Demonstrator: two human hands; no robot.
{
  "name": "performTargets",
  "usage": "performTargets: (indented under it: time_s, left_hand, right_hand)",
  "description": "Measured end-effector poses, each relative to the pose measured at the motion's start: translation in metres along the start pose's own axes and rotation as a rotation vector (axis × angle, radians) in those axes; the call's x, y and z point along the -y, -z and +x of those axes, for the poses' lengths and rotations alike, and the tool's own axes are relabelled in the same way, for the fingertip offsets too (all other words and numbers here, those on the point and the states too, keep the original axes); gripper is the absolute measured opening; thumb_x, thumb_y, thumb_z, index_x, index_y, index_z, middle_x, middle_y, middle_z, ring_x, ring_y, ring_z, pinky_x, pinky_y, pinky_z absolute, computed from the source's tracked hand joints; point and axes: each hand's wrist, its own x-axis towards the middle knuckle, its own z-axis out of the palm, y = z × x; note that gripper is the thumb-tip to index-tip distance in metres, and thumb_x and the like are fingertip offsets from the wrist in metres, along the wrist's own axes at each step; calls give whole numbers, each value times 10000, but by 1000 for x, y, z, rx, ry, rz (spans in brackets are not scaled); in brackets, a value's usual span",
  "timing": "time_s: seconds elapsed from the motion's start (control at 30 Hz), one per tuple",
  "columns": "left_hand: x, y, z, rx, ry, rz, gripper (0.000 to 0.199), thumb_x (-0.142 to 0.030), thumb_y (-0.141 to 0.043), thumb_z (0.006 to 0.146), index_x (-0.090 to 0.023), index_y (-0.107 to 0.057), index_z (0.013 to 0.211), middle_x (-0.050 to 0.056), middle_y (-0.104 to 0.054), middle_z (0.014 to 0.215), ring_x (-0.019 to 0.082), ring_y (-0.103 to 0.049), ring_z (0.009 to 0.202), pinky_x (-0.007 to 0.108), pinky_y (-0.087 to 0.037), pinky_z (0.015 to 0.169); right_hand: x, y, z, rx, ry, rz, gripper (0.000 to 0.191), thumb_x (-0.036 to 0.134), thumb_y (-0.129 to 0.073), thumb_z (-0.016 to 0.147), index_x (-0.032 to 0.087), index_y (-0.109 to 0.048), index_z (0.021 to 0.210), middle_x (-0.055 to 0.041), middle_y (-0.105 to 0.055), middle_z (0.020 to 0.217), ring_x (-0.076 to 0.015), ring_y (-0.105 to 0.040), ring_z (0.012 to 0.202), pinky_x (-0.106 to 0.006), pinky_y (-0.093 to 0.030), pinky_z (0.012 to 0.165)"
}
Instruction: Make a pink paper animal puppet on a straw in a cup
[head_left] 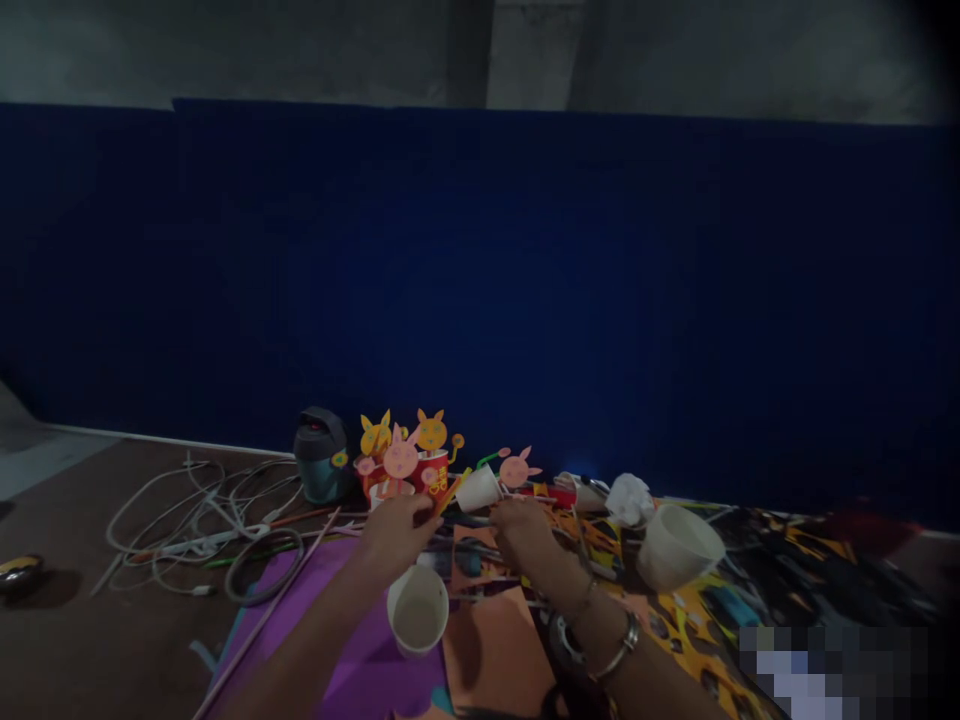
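Observation:
My left hand [399,538] is closed, with a thin yellow-orange strip [454,490] standing up from its fingertips. My right hand [527,537] has curled fingers, and whatever is in them is hidden. Just beyond, between the hands, a white paper cup [478,489] lies tilted. Beside it is a pink paper animal face [517,470] with long ears and a green stick. Behind my left hand, red paper cups [437,473] carry yellow animal faces [432,432] and a pink one [400,457]. An upright paper cup [418,612] stands below my left hand.
Purple sheet [360,650] and orange paper [499,645] lie in front. A large white tub [679,548], crumpled white paper [630,498] and cut yellow scraps [679,625] are at right. Tangled cables [202,515] and a teal-grey jug [322,455] stand left. A blue panel [480,280] rises behind.

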Motion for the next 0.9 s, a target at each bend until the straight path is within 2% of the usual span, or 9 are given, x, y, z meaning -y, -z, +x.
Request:
performTargets:
  time_s: [0.1,0.17,0.27,0.37,0.5,0.57,0.77,0.9]
  left_hand:
    - [-2,-2,0,15,18,39,167,-283,-550,821,-198,-628,700,4,-639,709,152,-566,691,235,-268,574]
    - [-1,-3,0,24,21,44,157,-279,-549,819,-205,-633,709,1,-645,707,153,-572,695,236,-260,567]
    - [-1,-4,-1,30,25,51,140,-276,-544,817,-209,-634,733,1,-648,710,150,-574,684,239,-251,555]
    - [0,-5,-2,33,33,59,145,-293,-539,822,-206,-630,750,7,-656,727,152,-577,674,241,-252,549]
    - [-2,-5,-2,37,32,77,149,-289,-537,826,-208,-619,732,3,-658,723,153,-585,687,241,-257,554]
    - [-3,-5,-3,40,31,87,149,-287,-540,826,-210,-615,723,0,-653,714,153,-588,692,244,-251,550]
    - [-3,-5,-3,35,24,87,158,-298,-535,837,-209,-605,728,7,-663,746,156,-588,703,241,-256,557]
    - [-1,-7,-2,37,13,84,146,-276,-533,837,-211,-603,726,7,-652,721,156,-584,694,236,-245,553]
  right_hand:
    - [0,-10,9,21,19,15,202,85,-507,797,98,-699,858,-149,-701,896,-266,-634,879,-340,-433,753]
    - [-1,-15,11,31,28,32,174,132,-516,854,108,-685,889,-133,-688,916,-243,-633,884,-343,-459,771]
    - [-3,-17,14,36,41,69,229,285,-541,914,143,-608,1081,-92,-623,1093,-209,-611,943,-384,-504,815]
    - [-3,-17,18,26,59,116,321,328,-553,912,165,-537,1187,-81,-566,1189,-207,-596,984,-419,-518,824]
    - [-2,-15,20,4,61,176,167,227,-554,887,136,-664,974,-81,-671,1002,-197,-622,914,-314,-479,803]
    - [-1,-13,18,-19,44,198,189,180,-517,876,128,-698,878,-102,-701,929,-200,-630,891,-272,-446,777]
    - [-3,-9,9,-34,41,251,317,264,-415,920,166,-706,844,-72,-719,908,-172,-638,859,-233,-411,731]
    - [-8,-11,9,-9,-10,232,261,215,-477,846,195,-702,978,-75,-722,955,-204,-643,896,-253,-421,705]
